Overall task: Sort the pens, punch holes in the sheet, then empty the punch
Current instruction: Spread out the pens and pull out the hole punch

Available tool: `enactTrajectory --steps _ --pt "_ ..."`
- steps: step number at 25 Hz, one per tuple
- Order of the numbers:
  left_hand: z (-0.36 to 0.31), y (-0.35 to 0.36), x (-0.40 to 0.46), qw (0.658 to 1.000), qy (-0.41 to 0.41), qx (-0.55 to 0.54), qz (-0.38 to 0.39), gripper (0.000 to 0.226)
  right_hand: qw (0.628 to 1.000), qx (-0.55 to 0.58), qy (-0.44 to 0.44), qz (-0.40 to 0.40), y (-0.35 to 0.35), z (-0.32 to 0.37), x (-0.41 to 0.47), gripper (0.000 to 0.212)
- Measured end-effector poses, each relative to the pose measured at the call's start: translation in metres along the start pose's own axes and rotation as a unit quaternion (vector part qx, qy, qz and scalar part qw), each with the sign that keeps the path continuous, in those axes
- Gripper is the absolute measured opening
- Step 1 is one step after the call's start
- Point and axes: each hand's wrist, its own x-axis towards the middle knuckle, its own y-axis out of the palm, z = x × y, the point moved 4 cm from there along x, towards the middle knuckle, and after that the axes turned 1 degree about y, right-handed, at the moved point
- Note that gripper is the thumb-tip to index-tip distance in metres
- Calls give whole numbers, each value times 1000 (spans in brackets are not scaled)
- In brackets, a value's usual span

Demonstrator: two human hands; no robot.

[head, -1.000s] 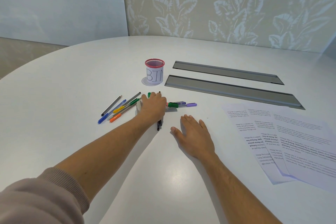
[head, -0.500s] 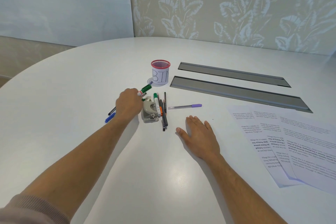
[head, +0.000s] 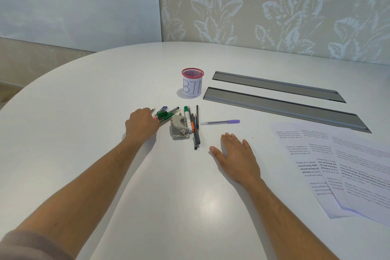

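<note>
My left hand (head: 141, 125) is closed around a bundle of pens (head: 164, 114), green, blue and black, whose tips fan out to its right. A grey hole punch (head: 179, 129) sits just right of that bundle. Against the punch's right side lie a green marker (head: 186, 115), an orange pen and dark pens (head: 196, 133). A purple-capped pen (head: 220, 122) lies alone further right. My right hand (head: 237, 157) rests flat on the table, fingers spread, holding nothing. Printed sheets (head: 341, 162) overlap at the right.
A red mesh cup labelled BIN (head: 192, 83) stands behind the pens. Two grey cable-slot covers (head: 280, 107) run across the white table (head: 84, 112) behind the sheets. A patterned wall rises at the back.
My left hand has gathered the loose pens at the left into one bundle and slid them right, up against the punch. The right hand has stayed flat.
</note>
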Motion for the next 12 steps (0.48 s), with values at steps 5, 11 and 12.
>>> enactTrajectory --steps 5,11,12 --pt "-5 -5 -6 1000 7 26 -10 23 1000 -1 3 1 0 0 0 75" --pt "-13 -9 -10 999 13 11 -41 27 1000 -4 2 -1 -1 1 0 74" --pt "-16 -8 -10 999 9 -18 -44 26 1000 -3 2 0 -1 1 0 74"
